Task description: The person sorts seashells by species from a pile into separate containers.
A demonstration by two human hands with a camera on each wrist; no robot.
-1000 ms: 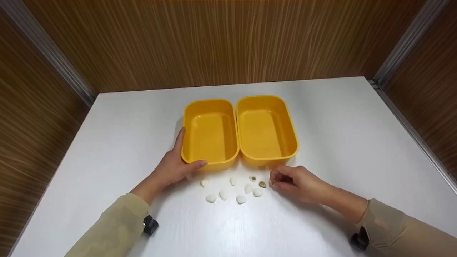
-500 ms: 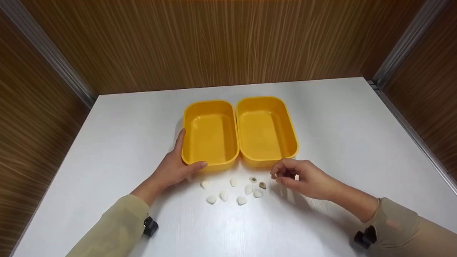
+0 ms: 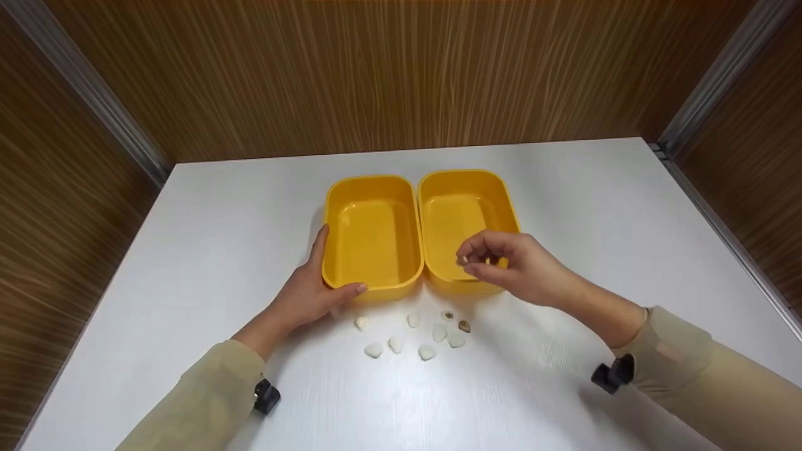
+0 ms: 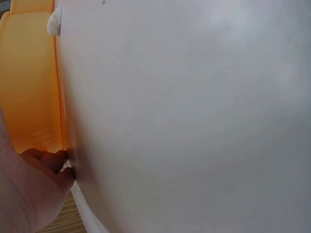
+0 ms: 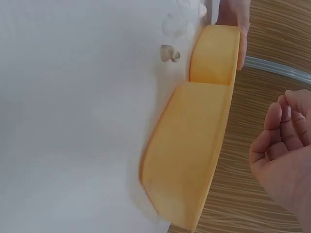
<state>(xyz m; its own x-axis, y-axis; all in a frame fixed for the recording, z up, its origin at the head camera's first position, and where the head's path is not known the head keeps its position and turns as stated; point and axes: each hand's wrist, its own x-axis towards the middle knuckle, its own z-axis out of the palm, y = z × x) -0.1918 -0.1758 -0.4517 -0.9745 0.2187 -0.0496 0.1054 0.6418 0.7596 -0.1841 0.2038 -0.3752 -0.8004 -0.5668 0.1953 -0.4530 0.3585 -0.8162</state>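
My left hand (image 3: 306,289) holds the near-left corner of the left yellow box (image 3: 374,289), its thumb along the front and fingers along the side; several fingers look curled in the left wrist view. My right hand (image 3: 521,268) is above the near part of the right yellow box (image 3: 467,175), pinching a small brownish shell (image 3: 462,260) between thumb and fingertips. The right wrist view shows those fingers curled, but the shell is hidden there. On the table before the boxes lie several white shells (image 3: 427,352) and two brown-marked ones, one a dark shell (image 3: 463,326).
Both boxes stand side by side on the white table (image 3: 250,219). Brown wood-grain panels (image 3: 401,75) with grey metal corner strips enclose the table at the back and sides.
My right hand has lifted from the table beside the shells, moving up and forward over the right box with the small shell. The left hand stays at the left box.
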